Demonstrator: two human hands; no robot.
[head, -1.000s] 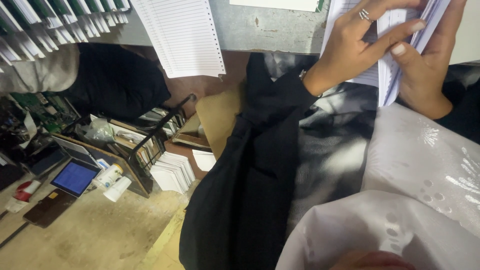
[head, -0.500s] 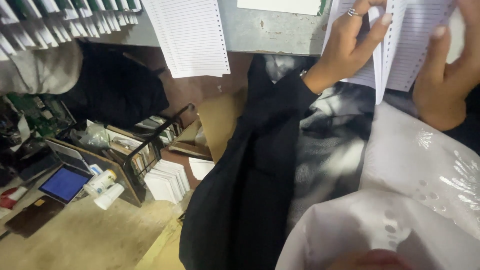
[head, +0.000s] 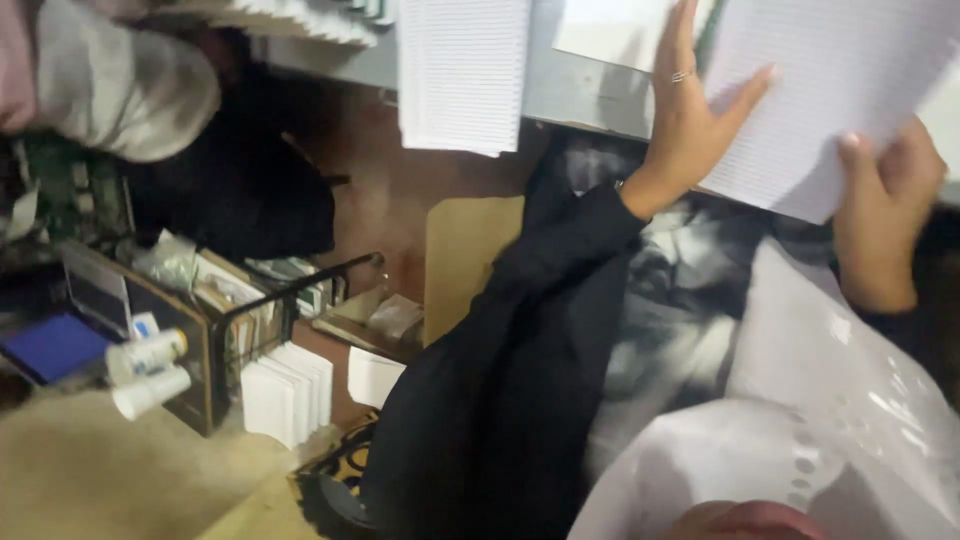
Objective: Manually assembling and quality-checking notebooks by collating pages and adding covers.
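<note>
A stack of white lined paper sheets [head: 830, 95] is at the top right of the head view. My left hand [head: 690, 120], with a ring on one finger and a black sleeve behind it, lies flat with spread fingers against the sheets' left edge. My right hand [head: 885, 215] grips the lower right edge of the same sheets, thumb on top. The sheets rest over a grey table edge [head: 580, 90].
Another hanging pad of lined paper [head: 462, 75] is at the top centre. A brown board [head: 470, 250] leans below it. A black wire rack [head: 270, 310] with white paper stacks [head: 285, 395], white cups [head: 150, 375] and a blue tablet [head: 55, 345] sits lower left. White cloth [head: 820, 420] covers the lower right.
The sheets went from folded between both hands to spread flat. My left hand opened against them and my right hand slid down to the lower edge. The view came closer.
</note>
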